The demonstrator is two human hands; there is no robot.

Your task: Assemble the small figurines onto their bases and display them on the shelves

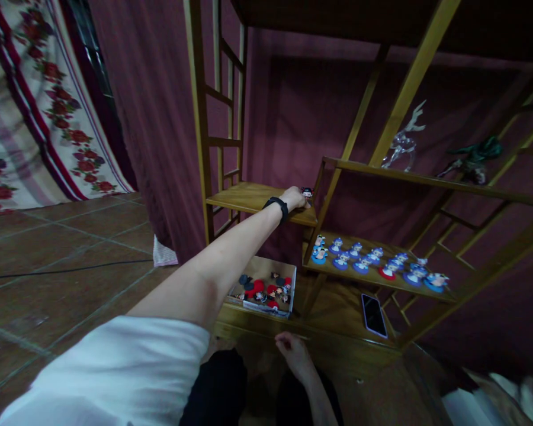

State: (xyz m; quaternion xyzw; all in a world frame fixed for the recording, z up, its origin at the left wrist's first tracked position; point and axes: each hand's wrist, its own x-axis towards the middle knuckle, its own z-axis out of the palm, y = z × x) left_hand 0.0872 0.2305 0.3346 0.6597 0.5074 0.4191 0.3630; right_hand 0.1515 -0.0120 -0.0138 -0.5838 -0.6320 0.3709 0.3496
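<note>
My left hand [295, 198], with a black band on its wrist, reaches out to the right end of a small upper shelf [240, 195]. Its fingers are closed on a small figurine [307, 192] with a dark and red top and a pale face. The figurine is at the shelf's surface; whether its base touches the wood is hidden. Low in front of the cabinet, by my knees, my right hand [295, 353] has its fingers curled together, and no object shows in them. Between the hands, a shallow open box [293, 278] holds several figurines with red and dark bases.
Several figurines with blue, purple and red bases stand in rows on a lower shelf [311, 263]. A phone [373, 315] lies on the bottom board. Higher up stand a clear deer ornament [402, 145] and a dark green figure [475, 158]. Wooden posts divide the cabinet.
</note>
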